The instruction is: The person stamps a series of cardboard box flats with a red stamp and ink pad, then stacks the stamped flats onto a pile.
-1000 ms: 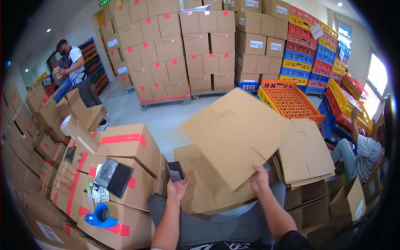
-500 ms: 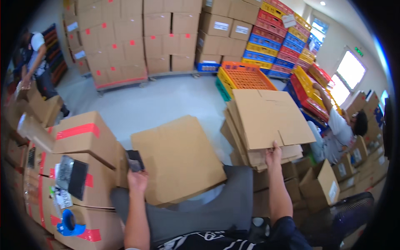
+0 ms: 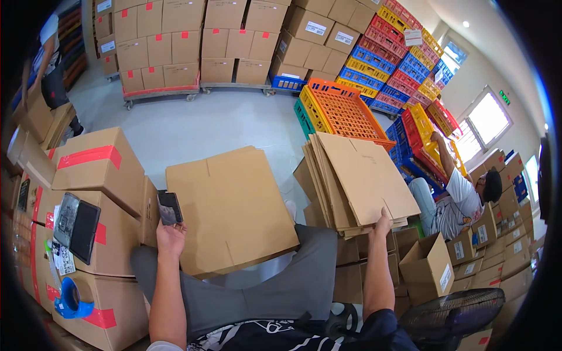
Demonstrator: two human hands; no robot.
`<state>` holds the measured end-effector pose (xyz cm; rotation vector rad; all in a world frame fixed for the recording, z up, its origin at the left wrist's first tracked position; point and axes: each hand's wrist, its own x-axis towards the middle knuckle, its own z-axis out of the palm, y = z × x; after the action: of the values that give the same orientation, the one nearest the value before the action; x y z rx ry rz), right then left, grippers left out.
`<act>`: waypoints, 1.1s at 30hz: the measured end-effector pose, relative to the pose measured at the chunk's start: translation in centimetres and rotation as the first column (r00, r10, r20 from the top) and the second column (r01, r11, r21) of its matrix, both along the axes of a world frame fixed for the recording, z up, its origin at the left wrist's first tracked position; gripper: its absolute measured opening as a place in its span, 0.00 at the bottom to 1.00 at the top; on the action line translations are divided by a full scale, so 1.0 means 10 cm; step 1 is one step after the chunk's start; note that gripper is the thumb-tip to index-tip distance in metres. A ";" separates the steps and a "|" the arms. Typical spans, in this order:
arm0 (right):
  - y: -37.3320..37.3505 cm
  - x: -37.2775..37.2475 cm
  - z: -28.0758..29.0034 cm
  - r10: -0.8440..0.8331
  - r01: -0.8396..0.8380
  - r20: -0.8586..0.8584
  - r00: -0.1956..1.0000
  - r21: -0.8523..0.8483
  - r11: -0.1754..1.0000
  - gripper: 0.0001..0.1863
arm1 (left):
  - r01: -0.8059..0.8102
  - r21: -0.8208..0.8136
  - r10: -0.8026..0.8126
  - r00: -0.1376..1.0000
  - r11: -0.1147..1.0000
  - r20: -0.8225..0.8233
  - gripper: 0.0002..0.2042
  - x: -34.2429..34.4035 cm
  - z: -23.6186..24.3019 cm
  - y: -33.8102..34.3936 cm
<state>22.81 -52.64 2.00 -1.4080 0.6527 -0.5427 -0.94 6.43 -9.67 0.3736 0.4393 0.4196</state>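
Observation:
My left hand holds a small dark phone-like device upright, just left of a flat sheet of folded cardboard that rests across my lap. My right hand reaches out to the right and touches the near edge of a stack of flattened cardboard boxes. My grey trouser legs show below the sheet.
Taped cartons stand at my left, with a dark tablet and a blue tape dispenser on them. Orange, yellow and blue crates lie beyond the stack. A seated person is at right, another person far left. Carton pallets line the back.
The flat sheet has come down from the air onto my lap. My right hand let it go and moved right onto the stack of flattened boxes. The view swung rightward.

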 end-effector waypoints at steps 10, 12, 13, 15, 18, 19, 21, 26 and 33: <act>0.70 -0.40 0.02 0.422 -0.290 -0.003 0.906 -0.731 0.617 0.22 | 0.135 0.332 -0.090 0.985 0.933 -0.149 0.11 0.15 -0.02 -0.16; 0.97 -0.38 0.00 0.604 -0.506 0.007 0.797 -0.539 0.673 0.11 | 0.283 0.547 -0.172 0.954 0.788 -0.246 0.09 0.28 0.16 -0.41; 1.17 -0.40 -0.05 0.685 -0.592 -0.026 0.728 -0.527 0.610 0.11 | 0.370 0.583 -0.215 0.923 0.724 -0.318 0.09 0.29 0.25 -0.50; 1.72 -0.51 -0.07 0.834 -0.744 -0.076 0.546 -0.502 0.441 0.11 | 0.411 0.749 -0.212 0.911 0.519 -0.353 0.11 0.24 0.28 -0.52; 2.56 -0.92 0.01 0.950 -0.838 -0.177 0.259 -0.531 0.129 0.13 | 0.484 0.820 -0.265 0.870 0.305 -0.415 0.15 0.06 0.52 -0.65; 2.73 -0.99 -0.01 0.958 -0.786 -0.222 0.184 -0.618 0.007 0.14 | 0.502 0.833 -0.285 0.854 0.233 -0.435 0.15 0.00 0.54 -0.64; 2.96 -1.13 -0.09 0.949 -0.619 -0.312 0.045 -0.754 -0.219 0.16 | 0.476 0.864 -0.278 0.863 0.163 -0.422 0.14 0.03 0.56 -0.75; 3.26 -1.27 -0.05 0.882 -0.873 -0.461 -0.102 -0.383 -0.301 0.12 | 0.406 0.909 -0.252 0.893 0.098 -0.372 0.13 0.08 0.44 -0.67; 3.70 -0.97 0.23 0.910 -0.759 -0.389 0.142 -0.633 -0.152 0.09 | 0.079 0.656 0.119 0.961 0.751 -0.251 0.17 0.29 0.44 -0.52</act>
<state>13.12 -15.64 4.32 -2.1462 -0.9718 0.2828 1.94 1.18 -5.29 1.1414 0.5632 0.5430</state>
